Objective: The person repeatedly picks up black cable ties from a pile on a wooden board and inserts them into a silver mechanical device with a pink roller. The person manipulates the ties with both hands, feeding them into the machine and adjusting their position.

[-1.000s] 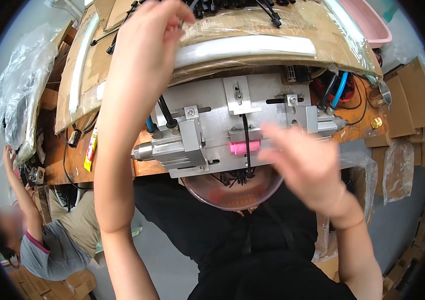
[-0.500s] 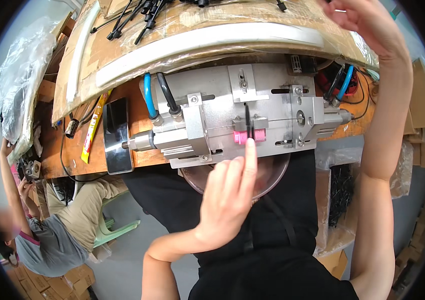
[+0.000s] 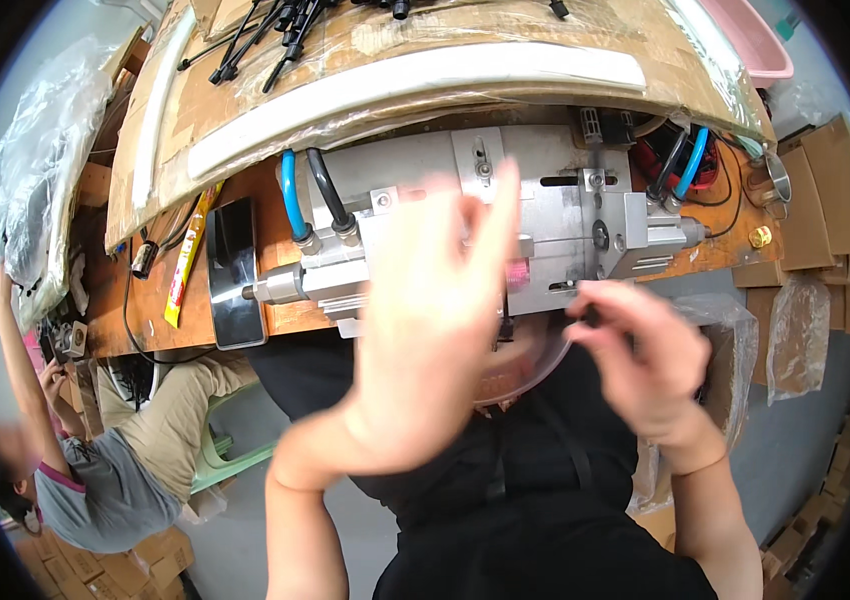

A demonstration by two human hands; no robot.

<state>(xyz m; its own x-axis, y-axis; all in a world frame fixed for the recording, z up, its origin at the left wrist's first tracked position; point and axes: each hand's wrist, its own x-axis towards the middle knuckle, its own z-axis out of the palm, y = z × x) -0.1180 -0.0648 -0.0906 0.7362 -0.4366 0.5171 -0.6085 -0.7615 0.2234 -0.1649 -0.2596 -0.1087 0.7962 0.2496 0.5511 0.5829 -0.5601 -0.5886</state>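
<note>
The left hand (image 3: 435, 330) is raised in front of the grey metal fixture block with bolted plates (image 3: 545, 215), fingers extended and loosely spread, blurred by motion; nothing is seen held in it. Whether it touches the block cannot be told. The right hand (image 3: 645, 365) is seen lower right, fingers curled in a pinch around a small dark piece (image 3: 590, 316), whose kind is too small to tell, just below the front edge of the block. A small pink part (image 3: 517, 272) is seen on the block's front face, just beside the left fingertips. A clear round plastic dish (image 3: 525, 365) is partly visible beneath the block, between the two hands.

The block is mounted on a brown wooden surface (image 3: 275, 215). A blue hose (image 3: 290, 195) and a black hose (image 3: 330, 190) are plugged into the block's left end. A flat dark rectangular device (image 3: 237, 270) and a yellow strip (image 3: 190, 255) lie left of it. A cardboard sheet with a white curved strip (image 3: 415, 85) is laid behind. Another person (image 3: 95, 470) is seated at lower left.
</note>
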